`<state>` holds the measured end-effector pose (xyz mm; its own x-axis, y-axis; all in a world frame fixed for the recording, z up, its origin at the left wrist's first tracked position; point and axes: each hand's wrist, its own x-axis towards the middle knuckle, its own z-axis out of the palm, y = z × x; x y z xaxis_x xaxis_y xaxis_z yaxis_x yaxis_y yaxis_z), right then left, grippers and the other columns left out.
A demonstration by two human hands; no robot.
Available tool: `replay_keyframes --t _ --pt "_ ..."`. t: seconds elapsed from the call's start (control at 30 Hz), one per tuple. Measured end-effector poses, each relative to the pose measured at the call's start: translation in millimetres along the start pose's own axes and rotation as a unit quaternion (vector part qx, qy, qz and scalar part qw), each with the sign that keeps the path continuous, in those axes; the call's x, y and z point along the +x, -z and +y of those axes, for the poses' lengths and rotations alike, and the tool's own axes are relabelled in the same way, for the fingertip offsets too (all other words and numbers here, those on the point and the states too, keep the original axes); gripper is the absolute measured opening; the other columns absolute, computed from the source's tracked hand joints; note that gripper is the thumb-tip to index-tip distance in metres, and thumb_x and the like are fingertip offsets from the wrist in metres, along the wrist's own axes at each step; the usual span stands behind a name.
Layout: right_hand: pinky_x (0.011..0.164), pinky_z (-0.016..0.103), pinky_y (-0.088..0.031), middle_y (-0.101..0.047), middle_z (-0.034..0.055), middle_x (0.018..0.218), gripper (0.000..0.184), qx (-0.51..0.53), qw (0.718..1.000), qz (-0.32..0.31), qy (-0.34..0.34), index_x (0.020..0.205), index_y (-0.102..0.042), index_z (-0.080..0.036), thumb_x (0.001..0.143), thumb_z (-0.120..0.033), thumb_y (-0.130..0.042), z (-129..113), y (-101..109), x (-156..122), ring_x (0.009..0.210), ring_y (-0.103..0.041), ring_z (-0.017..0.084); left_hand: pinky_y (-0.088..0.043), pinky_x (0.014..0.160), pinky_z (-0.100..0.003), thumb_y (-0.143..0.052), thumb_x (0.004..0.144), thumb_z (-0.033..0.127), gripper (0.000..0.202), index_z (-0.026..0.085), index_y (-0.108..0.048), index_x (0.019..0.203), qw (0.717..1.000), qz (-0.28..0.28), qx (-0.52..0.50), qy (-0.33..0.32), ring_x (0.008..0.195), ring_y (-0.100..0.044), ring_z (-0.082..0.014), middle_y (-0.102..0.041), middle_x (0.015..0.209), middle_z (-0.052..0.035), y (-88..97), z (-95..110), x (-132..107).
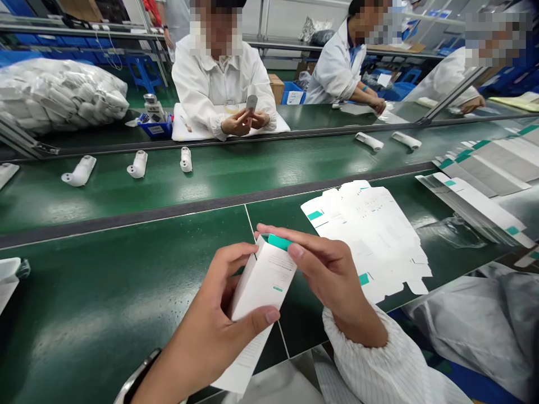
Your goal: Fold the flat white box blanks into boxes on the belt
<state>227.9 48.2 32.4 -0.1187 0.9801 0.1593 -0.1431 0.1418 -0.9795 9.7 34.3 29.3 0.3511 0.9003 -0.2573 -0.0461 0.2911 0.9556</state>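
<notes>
A tall white carton [264,280] with small printed text and a green end flap [278,242] is tilted above the front edge of the green table. Wrapped round its middle is my left hand [227,308], thumb across the printed face. At the carton's upper end my right hand [326,264] pinches the green flap and corner between thumb and fingers. Just to the right, flat unfolded white carton blanks [374,230] lie on the table.
Beyond a dark rail runs a green conveyor belt [252,168] carrying several white devices [137,164]. Stacked folded cartons [484,207] lie at right. A person in white [223,78] sits opposite, holding a small item. A large bag of white parts [63,92] stands at the far left.
</notes>
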Motion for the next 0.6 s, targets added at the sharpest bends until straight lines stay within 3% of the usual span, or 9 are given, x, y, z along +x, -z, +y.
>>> replay_keyframes --t 0.1,0.17,0.27,0.43,0.6 --pt "0.091 0.033 -0.075 -0.082 -0.0006 0.146 0.036 -0.023 1.000 -0.011 0.010 0.139 -0.083 -0.039 0.105 -0.030 -0.084 -4.5 -2.4 -1.6 0.124 -0.084 0.026 -0.061 0.060 -0.022 -0.104 0.081 0.030 0.071 0.048 -0.065 0.138 1.000 -0.008 -0.027 -0.010 0.083 -0.078 -0.0175 -0.077 0.140 -0.0002 0.2 0.2 0.9" --pt "0.092 0.035 -0.076 -0.082 -0.0003 0.145 0.037 -0.034 0.999 -0.013 0.012 0.139 -0.083 -0.039 0.103 -0.027 -0.086 -4.3 -2.8 -0.9 0.126 -0.083 0.027 -0.063 0.062 -0.024 -0.103 0.082 0.033 0.069 0.048 -0.065 0.138 0.999 -0.008 -0.023 -0.026 0.088 -0.079 -0.0191 -0.077 0.140 -0.0009 0.7 -2.5 2.1" --pt "0.100 0.037 -0.075 -0.080 -0.0020 0.146 0.037 -0.046 0.998 -0.027 0.041 0.139 -0.082 -0.041 0.106 -0.024 -0.083 1.2 -2.0 2.0 0.135 -0.079 0.028 -0.066 0.069 -0.027 -0.101 0.085 0.040 0.066 0.047 -0.063 0.139 0.999 0.010 0.003 -0.040 0.094 -0.080 -0.0212 -0.076 0.139 -0.0018 0.6 -9.0 3.2" --pt "0.120 0.038 -0.065 -0.080 -0.0038 0.147 0.038 -0.022 0.995 -0.053 0.082 0.138 -0.082 -0.043 0.108 -0.019 -0.079 6.6 -5.7 5.6 0.142 -0.075 0.023 -0.058 0.061 -0.025 -0.106 0.079 0.041 0.072 0.043 -0.061 0.135 0.997 0.050 0.015 -0.052 0.087 -0.075 -0.0182 -0.075 0.134 -0.0001 -4.5 -12.1 2.0" --pt "0.102 0.032 -0.071 -0.084 -0.0014 0.140 0.031 0.027 0.997 -0.045 0.057 0.129 -0.086 -0.042 0.108 -0.021 -0.080 1.6 -13.1 5.4 0.138 -0.077 0.022 -0.059 0.073 -0.031 -0.106 0.078 0.044 0.071 0.041 -0.062 0.134 0.997 0.070 0.015 -0.038 0.093 -0.073 -0.0189 -0.077 0.136 0.0004 -8.7 -2.2 -4.3"
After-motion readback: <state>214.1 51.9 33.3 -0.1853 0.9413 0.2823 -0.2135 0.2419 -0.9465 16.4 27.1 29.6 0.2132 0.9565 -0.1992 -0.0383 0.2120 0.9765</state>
